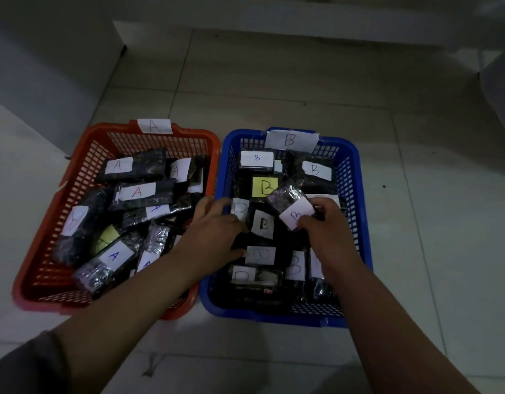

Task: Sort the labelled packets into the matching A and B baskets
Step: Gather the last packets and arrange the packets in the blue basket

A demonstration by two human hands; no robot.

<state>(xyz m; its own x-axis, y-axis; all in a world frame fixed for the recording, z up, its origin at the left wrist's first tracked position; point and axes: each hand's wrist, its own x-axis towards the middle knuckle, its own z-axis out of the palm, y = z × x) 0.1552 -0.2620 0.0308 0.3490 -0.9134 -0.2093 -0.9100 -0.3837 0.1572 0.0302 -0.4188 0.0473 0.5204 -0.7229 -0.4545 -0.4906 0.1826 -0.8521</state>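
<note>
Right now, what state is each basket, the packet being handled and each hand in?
Red plastic basket: tagged A, holds dark packets, mostly labelled A.
Blue plastic basket: tagged B, holds packets labelled B.
Dark shiny packet with white B label: tilted, lifted above the blue basket's pile.
Right hand: pinches that packet.
Left hand: rests on packets in the blue basket.

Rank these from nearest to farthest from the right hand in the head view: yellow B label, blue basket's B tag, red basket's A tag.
From the right hand:
1. yellow B label, just up-left, inside the blue basket.
2. blue basket's B tag, on its far rim.
3. red basket's A tag, far left.
</note>
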